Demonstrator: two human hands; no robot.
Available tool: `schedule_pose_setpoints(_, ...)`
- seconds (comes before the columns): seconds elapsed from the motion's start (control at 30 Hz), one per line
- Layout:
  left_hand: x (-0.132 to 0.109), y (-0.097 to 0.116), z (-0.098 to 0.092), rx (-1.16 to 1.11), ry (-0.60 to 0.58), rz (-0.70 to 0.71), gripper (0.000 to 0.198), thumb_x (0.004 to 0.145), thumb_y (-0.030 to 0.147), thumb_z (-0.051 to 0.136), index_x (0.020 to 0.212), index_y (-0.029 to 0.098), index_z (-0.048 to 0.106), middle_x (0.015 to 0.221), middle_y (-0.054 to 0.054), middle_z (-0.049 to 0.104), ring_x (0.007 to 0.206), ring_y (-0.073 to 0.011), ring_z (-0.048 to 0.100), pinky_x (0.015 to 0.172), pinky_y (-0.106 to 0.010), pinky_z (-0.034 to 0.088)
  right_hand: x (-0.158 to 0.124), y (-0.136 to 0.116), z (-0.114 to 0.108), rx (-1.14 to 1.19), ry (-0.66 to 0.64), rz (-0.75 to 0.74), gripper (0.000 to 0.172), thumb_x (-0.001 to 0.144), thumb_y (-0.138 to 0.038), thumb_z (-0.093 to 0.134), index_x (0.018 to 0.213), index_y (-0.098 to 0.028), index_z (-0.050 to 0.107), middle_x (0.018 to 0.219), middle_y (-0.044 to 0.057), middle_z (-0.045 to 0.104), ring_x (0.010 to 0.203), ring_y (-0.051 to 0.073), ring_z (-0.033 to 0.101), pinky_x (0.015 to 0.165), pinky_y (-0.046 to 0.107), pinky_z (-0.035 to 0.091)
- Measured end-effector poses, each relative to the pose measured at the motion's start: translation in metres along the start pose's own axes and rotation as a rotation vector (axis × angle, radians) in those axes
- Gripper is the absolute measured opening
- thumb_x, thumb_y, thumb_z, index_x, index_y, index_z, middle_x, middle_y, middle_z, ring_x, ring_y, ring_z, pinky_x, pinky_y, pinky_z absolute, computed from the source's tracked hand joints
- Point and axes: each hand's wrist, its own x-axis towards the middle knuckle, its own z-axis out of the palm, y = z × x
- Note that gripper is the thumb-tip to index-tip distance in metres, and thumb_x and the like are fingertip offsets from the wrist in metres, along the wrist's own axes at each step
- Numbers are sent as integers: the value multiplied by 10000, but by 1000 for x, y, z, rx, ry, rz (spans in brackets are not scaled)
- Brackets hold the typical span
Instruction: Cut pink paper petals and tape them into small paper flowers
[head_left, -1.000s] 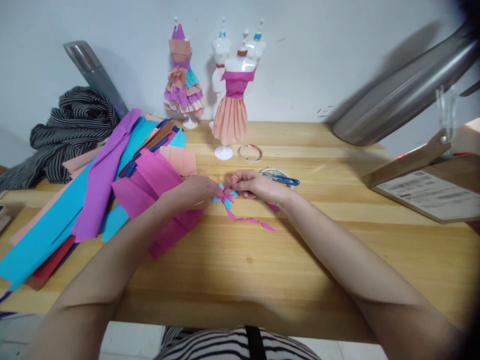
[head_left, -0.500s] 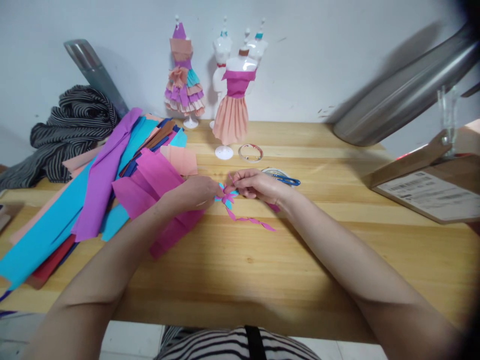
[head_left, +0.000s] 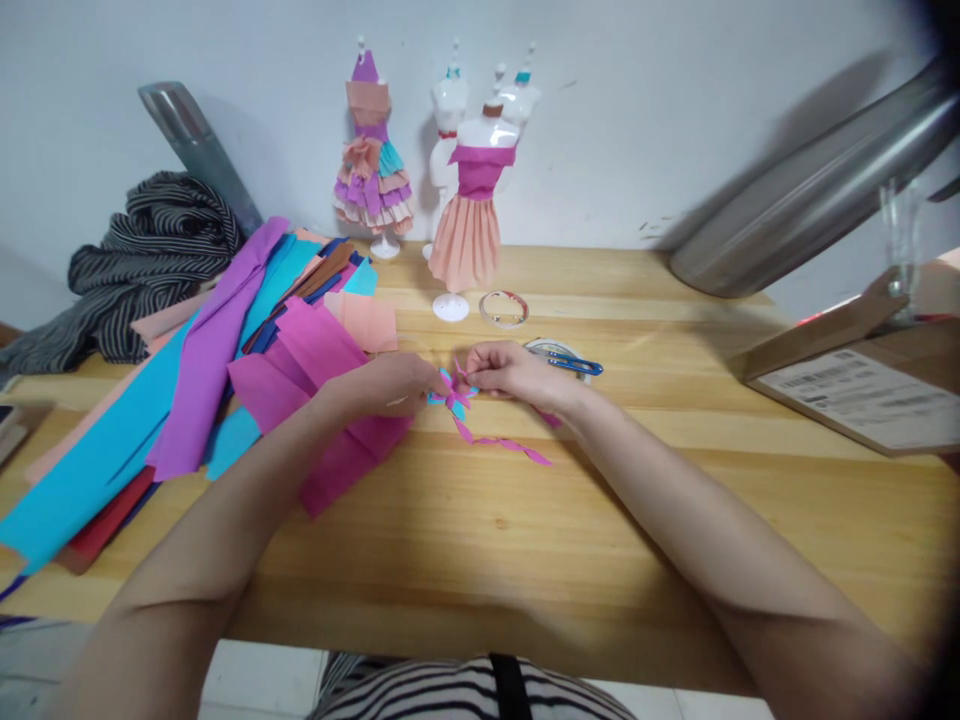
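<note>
A small paper flower (head_left: 455,398) with pink and blue petals sits between my hands, just above the wooden table. My left hand (head_left: 403,382) pinches its left side, the fingertips partly hidden behind the knuckles. On the right, my right hand (head_left: 499,368) has thumb and forefinger pressed together on a thin pink paper strip at the flower's upper right. A zigzag pink petal strip (head_left: 504,441) trails on the table below the flower. Pink crepe paper (head_left: 352,455) lies under my left wrist. Beyond my right hand, blue-handled snips (head_left: 574,362) rest on a roll of tape.
Folded crepe paper (head_left: 169,385) in several colours covers the table's left side, with a striped cloth (head_left: 150,260) behind. Dressed mini mannequins (head_left: 469,220) stand at the back. A bracelet-like ring (head_left: 503,309), a steel flask (head_left: 810,180) and a cardboard box (head_left: 862,390) are further right.
The right fingers have shifted slightly at the flower's upper right, and the thin strip there shows a little differently. The whole view has moved slightly; the left hand keeps its pinch.
</note>
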Motion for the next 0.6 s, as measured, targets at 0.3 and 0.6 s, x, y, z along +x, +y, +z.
schedule_pose_setpoints(0.3, 2, 4, -16, -72, -55, -44, 255, 648, 31, 418, 634, 146, 645, 556, 24, 535, 549, -79, 406, 568, -194, 310, 0, 3, 0, -118, -41, -18, 138, 648, -244, 625, 633, -165, 512, 547, -63, 449, 508, 66, 353, 520, 238, 255)
schedule_pose_setpoints(0.6, 10, -4, -1, -498, 317, -462, 394, 726, 194, 541, 1082, 94, 676, 687, -5, 626, 507, -72, 467, 505, -191, 371, -6, -10, 1, -84, -38, -38, 118, 654, -226, 621, 631, -161, 525, 550, -61, 449, 513, 65, 349, 517, 237, 254)
